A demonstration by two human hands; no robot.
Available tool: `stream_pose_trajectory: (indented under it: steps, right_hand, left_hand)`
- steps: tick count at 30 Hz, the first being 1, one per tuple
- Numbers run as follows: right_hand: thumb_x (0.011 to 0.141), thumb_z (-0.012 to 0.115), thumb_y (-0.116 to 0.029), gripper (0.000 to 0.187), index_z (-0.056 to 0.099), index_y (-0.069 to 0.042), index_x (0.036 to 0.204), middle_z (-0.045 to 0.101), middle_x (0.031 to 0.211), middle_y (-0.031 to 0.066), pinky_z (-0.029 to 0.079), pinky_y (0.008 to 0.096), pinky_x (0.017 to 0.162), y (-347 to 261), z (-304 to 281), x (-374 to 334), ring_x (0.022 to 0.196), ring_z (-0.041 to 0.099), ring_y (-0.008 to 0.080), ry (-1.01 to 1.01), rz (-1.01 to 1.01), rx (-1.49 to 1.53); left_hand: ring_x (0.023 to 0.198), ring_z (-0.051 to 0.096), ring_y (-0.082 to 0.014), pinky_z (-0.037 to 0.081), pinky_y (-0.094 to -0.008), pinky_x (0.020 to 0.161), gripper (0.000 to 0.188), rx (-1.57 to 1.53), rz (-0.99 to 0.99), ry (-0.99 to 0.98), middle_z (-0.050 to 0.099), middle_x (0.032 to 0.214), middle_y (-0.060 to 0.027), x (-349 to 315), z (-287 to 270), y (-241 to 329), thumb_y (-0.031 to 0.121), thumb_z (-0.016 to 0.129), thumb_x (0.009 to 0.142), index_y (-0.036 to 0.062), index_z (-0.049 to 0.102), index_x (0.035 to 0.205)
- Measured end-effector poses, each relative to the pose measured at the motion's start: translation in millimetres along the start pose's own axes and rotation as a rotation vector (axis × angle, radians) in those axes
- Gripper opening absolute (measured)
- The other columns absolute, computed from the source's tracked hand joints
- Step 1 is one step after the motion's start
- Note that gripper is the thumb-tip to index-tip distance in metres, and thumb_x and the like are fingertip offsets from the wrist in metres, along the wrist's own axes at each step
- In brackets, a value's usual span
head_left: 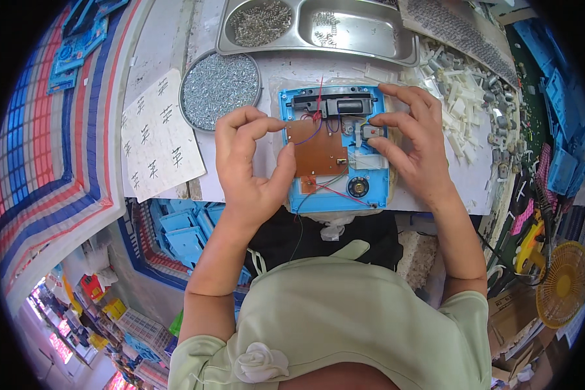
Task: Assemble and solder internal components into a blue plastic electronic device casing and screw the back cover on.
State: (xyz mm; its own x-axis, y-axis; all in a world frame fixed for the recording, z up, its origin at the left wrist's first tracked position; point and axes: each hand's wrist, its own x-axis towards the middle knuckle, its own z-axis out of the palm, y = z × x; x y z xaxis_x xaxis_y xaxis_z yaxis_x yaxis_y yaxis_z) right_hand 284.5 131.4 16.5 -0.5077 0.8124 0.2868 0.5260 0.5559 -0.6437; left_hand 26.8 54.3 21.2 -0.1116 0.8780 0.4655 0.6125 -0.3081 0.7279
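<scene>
A light blue plastic casing (331, 203) lies open-side up in front of me. A brown circuit board (322, 146), a black battery holder (344, 106) and a small round speaker (357, 187) sit in it, joined by thin wires. My left hand (250, 156) is at the casing's left side, index finger and thumb apart, their tips by the left edge of the board. My right hand (413, 136) has its thumb and index finger on either side of a small grey motor (372, 132) at the casing's right, the other fingers near the top right corner.
Behind the casing stand a round tray of small screws (220, 90) and a metal tray (357, 55) with small metal parts. White plastic pieces and small motors (461, 104) are heaped at right. A paper sheet (156, 140) lies left; a yellow fan (563, 284) stands lower right.
</scene>
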Motion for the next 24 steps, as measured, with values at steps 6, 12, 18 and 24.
stream_pose_trajectory:
  steps: [6,12,18,24]
  right_hand:
    - [0.075,0.083,-0.018,0.025,0.075,-0.011,0.098,0.059,0.14,0.0111,0.036,0.0489,0.11,-5,-7,4,0.13,0.042,0.0396,-0.042,0.0,-0.098]
    - [0.072,0.084,-0.016,0.024,0.076,-0.01,0.093,0.067,0.114,0.0077,0.042,0.0449,0.097,-23,-16,19,0.11,0.054,0.032,0.076,-0.084,-0.172]
    - [0.073,0.082,-0.014,0.018,0.076,-0.012,0.09,0.066,0.081,-0.0014,0.041,0.0381,0.077,-35,4,36,0.084,0.058,0.0228,0.079,-0.259,-0.172]
    - [0.077,0.082,-0.015,0.011,0.078,-0.011,0.086,0.068,0.079,0.0012,0.041,0.0383,0.079,-44,12,30,0.08,0.059,0.0231,0.035,-0.12,-0.025]
  left_hand:
    - [0.097,0.057,-0.0288,0.047,-0.0389,0.085,0.026,0.06,-0.045,-0.033,0.058,0.103,-0.0124,-3,4,-1,0.001,0.076,0.073,0.0042,0.068,0.098]
    - [0.096,0.057,-0.0297,0.046,-0.0398,0.081,0.023,0.029,0.039,-0.064,0.059,0.102,-0.0119,5,10,3,0.002,0.076,0.073,0.0057,0.068,0.094]
    - [0.07,0.063,-0.0241,0.049,-0.0339,0.063,0.018,-0.231,-0.209,-0.125,0.065,0.086,-0.0086,-2,14,16,0.001,0.074,0.079,0.0049,0.069,0.096]
    - [0.067,0.064,-0.0276,0.051,-0.0358,0.06,0.017,-0.155,-0.109,-0.138,0.067,0.084,-0.0099,-9,14,13,0.0,0.074,0.082,0.005,0.07,0.098]
